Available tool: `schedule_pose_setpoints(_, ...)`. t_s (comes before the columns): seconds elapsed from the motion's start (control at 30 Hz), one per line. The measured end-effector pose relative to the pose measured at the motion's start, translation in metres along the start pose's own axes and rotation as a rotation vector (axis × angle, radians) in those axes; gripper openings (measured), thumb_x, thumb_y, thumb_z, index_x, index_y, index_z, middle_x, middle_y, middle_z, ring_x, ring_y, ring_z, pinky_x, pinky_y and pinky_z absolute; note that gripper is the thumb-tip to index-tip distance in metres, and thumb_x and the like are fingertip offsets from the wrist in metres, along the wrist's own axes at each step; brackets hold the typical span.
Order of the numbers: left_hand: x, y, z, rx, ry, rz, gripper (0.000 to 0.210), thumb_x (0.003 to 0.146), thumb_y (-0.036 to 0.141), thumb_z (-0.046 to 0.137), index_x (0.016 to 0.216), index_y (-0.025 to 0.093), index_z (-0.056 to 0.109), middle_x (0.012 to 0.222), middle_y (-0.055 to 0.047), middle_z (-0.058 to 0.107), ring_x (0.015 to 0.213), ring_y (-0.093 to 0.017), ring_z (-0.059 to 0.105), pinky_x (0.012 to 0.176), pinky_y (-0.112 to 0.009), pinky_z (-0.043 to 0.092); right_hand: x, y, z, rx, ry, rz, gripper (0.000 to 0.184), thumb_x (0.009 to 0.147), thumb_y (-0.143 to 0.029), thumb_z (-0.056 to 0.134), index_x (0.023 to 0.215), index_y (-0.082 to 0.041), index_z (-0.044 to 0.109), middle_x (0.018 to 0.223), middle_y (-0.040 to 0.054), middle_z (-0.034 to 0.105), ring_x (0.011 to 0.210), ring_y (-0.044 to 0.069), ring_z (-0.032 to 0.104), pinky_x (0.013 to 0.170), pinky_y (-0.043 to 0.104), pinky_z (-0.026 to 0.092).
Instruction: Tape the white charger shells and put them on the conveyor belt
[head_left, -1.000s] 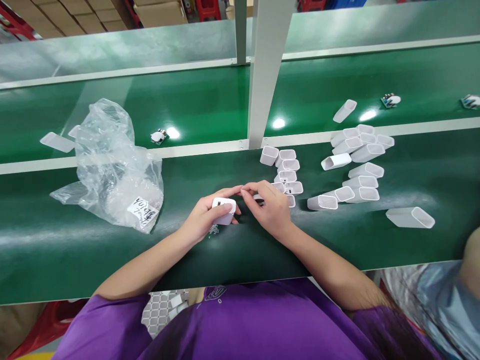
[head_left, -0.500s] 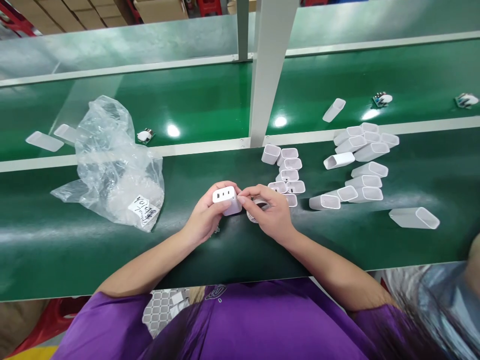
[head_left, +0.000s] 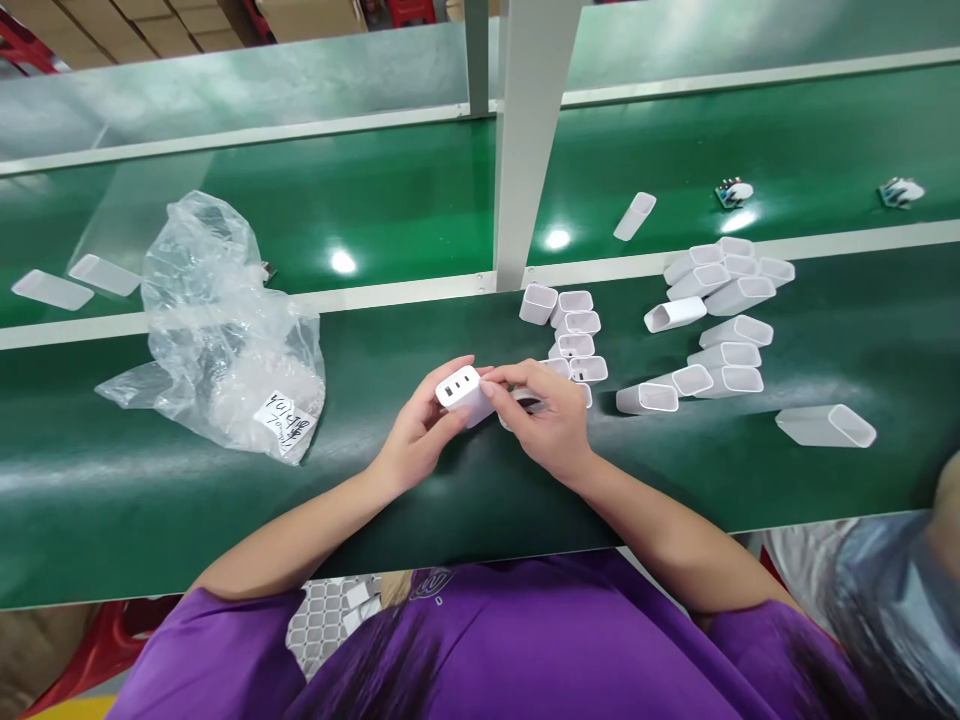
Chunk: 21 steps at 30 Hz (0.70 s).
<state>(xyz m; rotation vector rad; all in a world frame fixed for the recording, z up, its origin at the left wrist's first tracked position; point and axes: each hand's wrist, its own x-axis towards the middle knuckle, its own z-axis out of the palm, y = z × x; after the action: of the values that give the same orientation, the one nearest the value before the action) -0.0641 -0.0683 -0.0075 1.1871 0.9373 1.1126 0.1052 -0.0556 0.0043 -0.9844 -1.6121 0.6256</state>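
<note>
My left hand (head_left: 415, 432) is closed around a white charger housing (head_left: 459, 388), tilted so that its end face with several port slots faces up. Thumb and forefinger of my right hand (head_left: 553, 422) are pinched together against the housing's right edge; whatever lies between those fingertips is too small to make out. A white ring-shaped item (head_left: 529, 398) shows partly under the right hand, mostly covered by the fingers. Just beyond that hand, a group of open white housings (head_left: 576, 346) stands close together, some with port slots visible inside.
More white housings (head_left: 739, 295) lie to the right. A clear plastic bag (head_left: 225, 330) with a handwritten label rests at left. Past the pale rail, a green belt (head_left: 405, 200) carries circuit boards (head_left: 733, 192) and loose housings (head_left: 52, 290). A white post (head_left: 529, 140) rises midway.
The housing has tilted and shifted slightly right in my left hand, with my right fingertips still at its edge. Boards and housings on the far belt have moved left; one board is now mostly behind the bag.
</note>
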Motion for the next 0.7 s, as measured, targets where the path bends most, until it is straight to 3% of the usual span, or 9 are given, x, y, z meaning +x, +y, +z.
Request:
schedule_pose_setpoints(0.13, 0.0004, 0.0017, 0.0014, 0.034, -0.008, 0.056, 0.041, 0.087, 0.034, 0.07, 0.125, 0.023, 0.06, 0.123, -0.01, 0.07, 0.11, -0.022, 0.068, 0.085, -0.029, 0.058, 0.0012, -0.0002, -0.0013, -0.004, 0.011, -0.013, 0.006, 0.09, -0.016, 0.066, 0.089, -0.021, 0.069, 0.083, -0.0017, 0.073, 0.07, 0.01, 0.066, 0.065, 0.023, 0.054)
schedule_pose_setpoints(0.43, 0.0006, 0.0023, 0.0011, 0.026, -0.05, 0.041, 0.042, 0.087, 0.03, 0.072, 0.123, 0.024, 0.053, 0.13, -0.012, 0.067, 0.112, -0.021, 0.069, 0.084, -0.03, 0.059, 0.0005, 0.0006, -0.002, -0.043, 0.012, -0.048, 0.007, 0.09, -0.015, 0.066, 0.088, -0.02, 0.069, 0.081, -0.0021, 0.072, 0.066, 0.01, 0.064, 0.064, 0.022, 0.051)
schedule_pose_setpoints(0.7, -0.0002, 0.0002, -0.0019, 0.067, -0.053, 0.051, 0.045, 0.084, 0.025, 0.074, 0.123, 0.023, 0.051, 0.132, -0.013, 0.066, 0.119, -0.022, 0.066, 0.092, -0.03, 0.057, -0.0012, 0.0025, 0.0007, -0.099, 0.034, -0.111, 0.008, 0.092, -0.015, 0.064, 0.087, -0.02, 0.069, 0.08, -0.0014, 0.072, 0.066, 0.01, 0.064, 0.061, 0.022, 0.052)
